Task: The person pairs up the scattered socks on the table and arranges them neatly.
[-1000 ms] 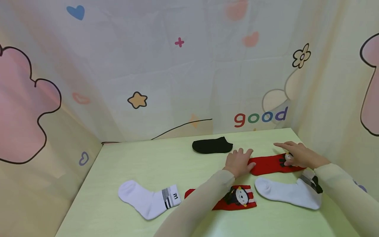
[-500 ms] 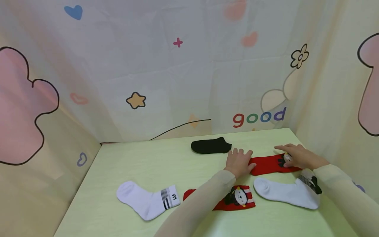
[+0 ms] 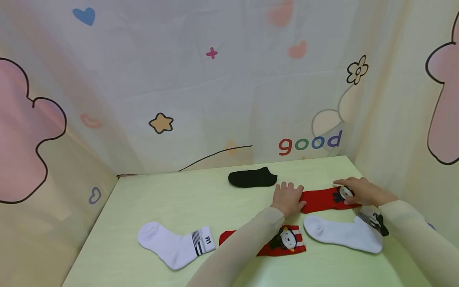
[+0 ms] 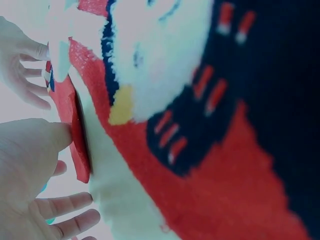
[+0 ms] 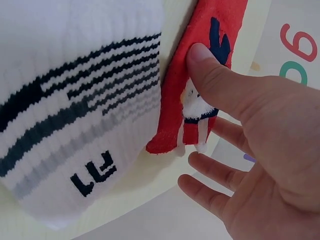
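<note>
Two hands are at a flat red sock with a dark and white figure. At its left end, the left hand touches it with the thumb, fingers spread on the table. The right hand lies over the cuff end; in the right wrist view its thumb rests on the sock beside the figure, the other fingers loosely extended past the far edge. In the left wrist view the left hand has its thumb against the red sock's end, fingers apart.
A second red sock lies nearer, partly behind the left sleeve. One white striped sock is by the right sleeve, another at the left. A black sock lies near the table's back edge, before a printed curtain.
The right hand has lowered slightly at the cuff end of the red sock, its fingers closer to it. The left hand stays at the other end. The head view has shifted slightly.
</note>
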### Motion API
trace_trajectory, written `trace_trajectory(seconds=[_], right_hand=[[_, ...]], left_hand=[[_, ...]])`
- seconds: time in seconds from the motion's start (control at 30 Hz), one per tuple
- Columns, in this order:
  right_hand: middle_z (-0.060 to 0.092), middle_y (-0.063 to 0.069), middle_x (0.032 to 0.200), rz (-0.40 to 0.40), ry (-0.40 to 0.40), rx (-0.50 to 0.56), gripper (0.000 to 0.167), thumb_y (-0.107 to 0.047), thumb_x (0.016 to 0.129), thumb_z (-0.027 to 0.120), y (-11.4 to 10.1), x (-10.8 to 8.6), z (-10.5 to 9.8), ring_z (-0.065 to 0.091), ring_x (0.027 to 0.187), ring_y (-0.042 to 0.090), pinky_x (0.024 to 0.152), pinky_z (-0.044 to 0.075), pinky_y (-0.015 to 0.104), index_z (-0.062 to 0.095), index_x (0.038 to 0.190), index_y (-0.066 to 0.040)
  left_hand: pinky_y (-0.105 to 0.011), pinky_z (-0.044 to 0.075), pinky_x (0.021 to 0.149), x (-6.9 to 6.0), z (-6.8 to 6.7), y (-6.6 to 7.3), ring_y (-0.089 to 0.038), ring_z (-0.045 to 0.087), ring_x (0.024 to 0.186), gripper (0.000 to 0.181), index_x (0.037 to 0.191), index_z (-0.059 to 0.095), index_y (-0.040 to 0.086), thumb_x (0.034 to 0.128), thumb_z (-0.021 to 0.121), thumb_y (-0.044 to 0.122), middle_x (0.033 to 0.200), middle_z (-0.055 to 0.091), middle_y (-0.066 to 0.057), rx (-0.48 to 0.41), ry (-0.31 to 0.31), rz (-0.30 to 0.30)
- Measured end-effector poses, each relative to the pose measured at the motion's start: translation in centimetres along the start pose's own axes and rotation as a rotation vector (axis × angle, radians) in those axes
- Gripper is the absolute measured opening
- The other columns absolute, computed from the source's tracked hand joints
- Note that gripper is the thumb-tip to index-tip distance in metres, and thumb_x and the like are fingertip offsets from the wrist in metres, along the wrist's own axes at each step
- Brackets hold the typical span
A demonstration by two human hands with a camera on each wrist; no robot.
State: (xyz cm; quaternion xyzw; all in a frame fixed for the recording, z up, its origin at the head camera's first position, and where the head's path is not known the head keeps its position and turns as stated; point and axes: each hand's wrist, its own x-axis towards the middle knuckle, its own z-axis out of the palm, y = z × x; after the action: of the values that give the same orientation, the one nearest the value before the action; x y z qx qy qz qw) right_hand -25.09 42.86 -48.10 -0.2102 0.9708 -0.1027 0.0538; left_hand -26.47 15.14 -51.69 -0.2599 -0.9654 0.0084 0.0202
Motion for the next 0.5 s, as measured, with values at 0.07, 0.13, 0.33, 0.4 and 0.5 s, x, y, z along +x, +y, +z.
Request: trace_trajectory(seconds=[0.07,0.13,0.33,0.4,0.5], right_hand=[[0.060,0.030,0.126,0.000,-0.001,0.007,0.067,-0.011,0.081,0.086,-0.04,-0.05,0.01,0.058,0.107,0.045,0.087,0.050,0.066,0.057,0.140,0.002],[0.060,0.030,0.125,-0.001,0.003,0.007,0.066,-0.011,0.081,0.086,-0.02,-0.09,0.07,0.058,0.107,0.044,0.088,0.049,0.066,0.057,0.139,0.002],[0.061,0.029,0.122,0.021,-0.004,0.026,0.061,-0.010,0.083,0.084,0.11,-0.23,0.37,0.058,0.105,0.044,0.086,0.053,0.065,0.059,0.137,0.001],[0.061,0.028,0.121,0.035,-0.010,0.044,0.059,-0.010,0.083,0.084,0.13,-0.26,0.44,0.058,0.105,0.044,0.085,0.055,0.062,0.059,0.136,0.001],[0.061,0.029,0.120,0.051,-0.015,0.063,0.058,-0.011,0.084,0.084,0.18,-0.31,0.54,0.058,0.103,0.044,0.082,0.057,0.058,0.060,0.135,0.002]], left_hand=[[-0.038,0.042,0.107,-0.10,-0.13,-0.01,-0.018,0.052,0.117,0.047,0.140,0.056,0.037,0.0981,0.059,0.058,0.129,0.061,0.006,0.007,-0.004,0.001],[-0.038,0.042,0.107,-0.13,-0.18,-0.01,-0.018,0.052,0.116,0.046,0.139,0.058,0.036,0.0983,0.059,0.057,0.128,0.062,0.006,0.009,-0.005,0.005],[-0.034,0.045,0.099,-0.20,-0.24,-0.01,-0.016,0.052,0.106,0.040,0.133,0.063,0.034,0.0980,0.062,0.054,0.121,0.063,0.008,0.000,-0.003,0.035],[-0.032,0.045,0.094,-0.15,-0.14,0.04,-0.014,0.051,0.101,0.038,0.131,0.064,0.033,0.0984,0.062,0.053,0.118,0.063,0.008,-0.005,-0.004,0.049],[-0.029,0.044,0.088,-0.07,0.05,0.20,-0.013,0.050,0.097,0.033,0.127,0.065,0.032,0.0989,0.063,0.050,0.115,0.063,0.009,-0.007,-0.006,0.068]])
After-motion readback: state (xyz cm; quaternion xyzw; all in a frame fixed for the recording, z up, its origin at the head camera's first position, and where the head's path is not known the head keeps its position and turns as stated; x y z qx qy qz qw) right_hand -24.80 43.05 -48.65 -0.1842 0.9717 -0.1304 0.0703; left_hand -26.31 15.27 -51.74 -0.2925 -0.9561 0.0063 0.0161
